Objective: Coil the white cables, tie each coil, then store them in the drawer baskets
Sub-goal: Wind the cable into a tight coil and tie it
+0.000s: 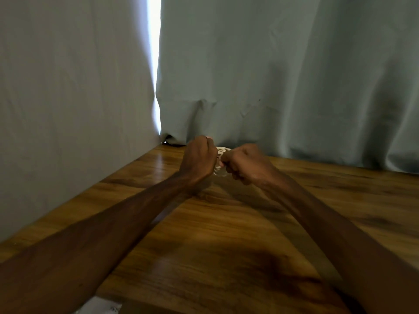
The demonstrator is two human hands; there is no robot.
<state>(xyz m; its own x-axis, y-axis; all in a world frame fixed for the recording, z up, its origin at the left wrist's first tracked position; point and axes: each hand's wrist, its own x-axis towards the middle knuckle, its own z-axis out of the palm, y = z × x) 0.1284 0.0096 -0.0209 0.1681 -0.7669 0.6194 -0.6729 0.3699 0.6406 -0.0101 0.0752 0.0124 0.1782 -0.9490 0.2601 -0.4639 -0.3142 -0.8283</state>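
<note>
A white cable coil [221, 151] shows between my two hands, held just above the far part of the wooden table [226, 234]. My left hand [199, 158] is curled round the left side of the coil. Right beside it, my right hand [244, 163] has its fingers curled and pinches the coil's right side. Most of the coil is hidden behind both fists, and only a few white loops show at the top and bottom. No drawer or basket is in view.
Grey-green curtains [272, 75] hang behind and to the left of the table, with a bright gap [155, 53] between them. A white paper or bag [102, 308] peeks out at the table's near edge.
</note>
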